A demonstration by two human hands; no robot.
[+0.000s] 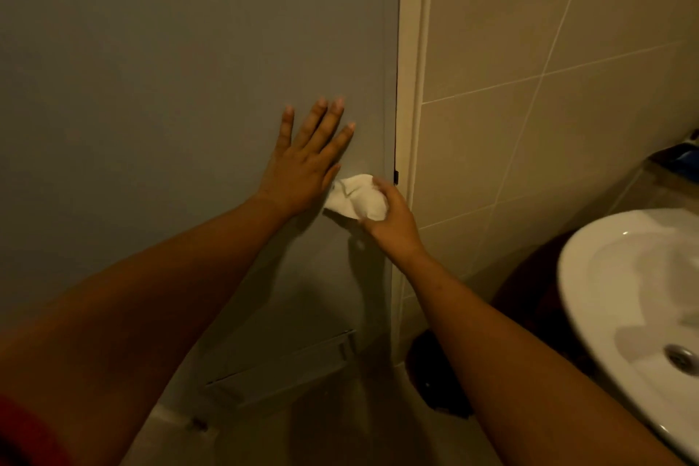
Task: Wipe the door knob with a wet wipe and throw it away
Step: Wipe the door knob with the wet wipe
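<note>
My right hand [391, 221] grips a crumpled white wet wipe [355, 197] and presses it against the grey door [189, 68] near its right edge. The wipe and hand cover the door knob, so the knob itself is hidden. Just left of the wipe, my left hand [306, 163] lies flat on the door with fingers spread, its thumb touching the wipe's edge. A small dark latch [396, 176] shows in the gap at the door's edge.
A pale door frame [412, 87] and beige tiled wall [548, 87] stand to the right. A white sink [635, 295] juts in at the lower right. A dark bin-like object [438, 371] sits on the floor below it. A vent grille [287, 367] crosses the door's bottom.
</note>
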